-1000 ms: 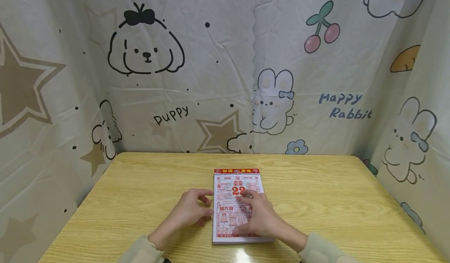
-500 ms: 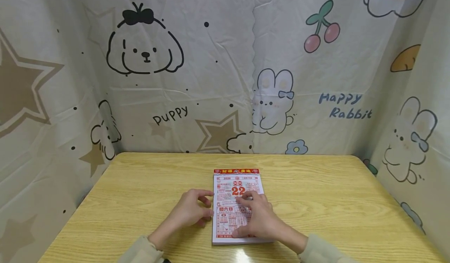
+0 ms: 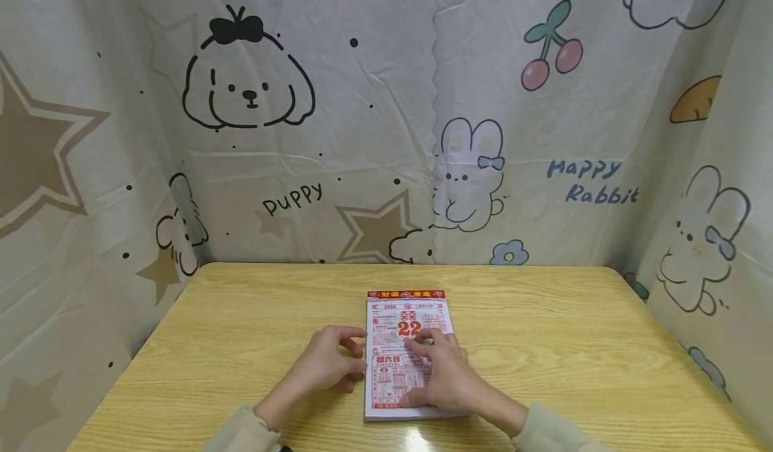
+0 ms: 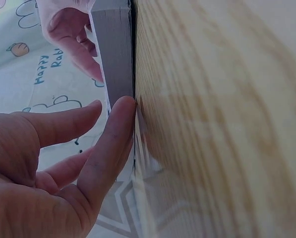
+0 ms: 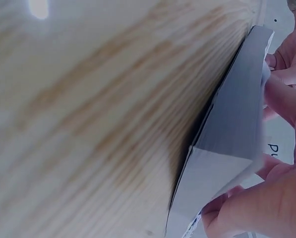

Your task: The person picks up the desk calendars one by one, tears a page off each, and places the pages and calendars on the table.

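Flat on the wooden table [image 3: 241, 345], a little nearer the person than its middle, lay a thick tear-off calendar [image 3: 395, 378], its red strip at the far end and a big red "22" on the top page. Both hands were at it. The right hand [image 3: 443, 375] rested on top of the page, palm down, with its fingers [image 3: 423, 345] bent and their tips pressing just below the red number; its thumb lay low on the page near the nearer edge. It pressed the pad rather than gripped it, and whether it pinched a sheet could not be told. The left hand [image 3: 329, 365] sat on the table against the calendar's left side, its fingers loosely curled toward the block. From the left wrist camera, one fingertip [image 4: 122, 106] touched the grey stacked page edges of the calendar [image 4: 115, 54], right where the block met the table [image 4: 217, 124], while the other fingers stayed relaxed and held nothing. The right wrist camera showed the same grey edge of the calendar [image 5: 232, 129] lying on the wood [image 5: 88, 109], with the right hand's fingers [image 5: 281, 99] on its upper face. Pale sleeves [image 3: 241, 432] covered both wrists. Behind the table hung a cloth backdrop [image 3: 374, 117] printed with a puppy, rabbits, stars and cherries.
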`<state>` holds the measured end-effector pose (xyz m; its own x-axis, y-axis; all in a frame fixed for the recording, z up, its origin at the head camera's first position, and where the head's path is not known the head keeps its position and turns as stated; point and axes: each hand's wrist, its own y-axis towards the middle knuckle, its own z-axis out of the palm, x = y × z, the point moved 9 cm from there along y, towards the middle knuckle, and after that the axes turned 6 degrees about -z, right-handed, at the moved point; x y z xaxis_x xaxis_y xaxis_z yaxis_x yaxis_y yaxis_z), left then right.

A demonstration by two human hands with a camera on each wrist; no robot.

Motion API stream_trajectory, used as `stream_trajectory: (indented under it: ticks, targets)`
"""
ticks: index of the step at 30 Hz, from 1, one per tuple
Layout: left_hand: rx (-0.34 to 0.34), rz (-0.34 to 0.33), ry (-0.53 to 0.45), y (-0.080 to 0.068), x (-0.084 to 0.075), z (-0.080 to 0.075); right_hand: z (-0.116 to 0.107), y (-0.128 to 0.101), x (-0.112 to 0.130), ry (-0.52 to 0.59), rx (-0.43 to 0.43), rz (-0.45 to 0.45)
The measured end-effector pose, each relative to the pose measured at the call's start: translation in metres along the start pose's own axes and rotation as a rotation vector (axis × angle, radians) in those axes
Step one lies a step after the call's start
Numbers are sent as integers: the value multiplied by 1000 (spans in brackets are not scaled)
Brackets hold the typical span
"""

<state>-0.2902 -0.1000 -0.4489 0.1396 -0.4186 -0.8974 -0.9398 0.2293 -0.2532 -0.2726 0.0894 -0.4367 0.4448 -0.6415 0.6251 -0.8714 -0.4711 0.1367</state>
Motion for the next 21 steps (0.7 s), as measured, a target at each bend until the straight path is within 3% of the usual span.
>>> stream_trajectory:
  ticks: [7,13,21]
  targets:
    - [1,-12,-9,1,2,0,-6,0,3,10,-30,-41]
    - [4,-11,-17,3,3,0,-11,3,-3,116,-35,-28]
    - [15,-24,-22,8,5,0,-25,6,-6,182,-137,1]
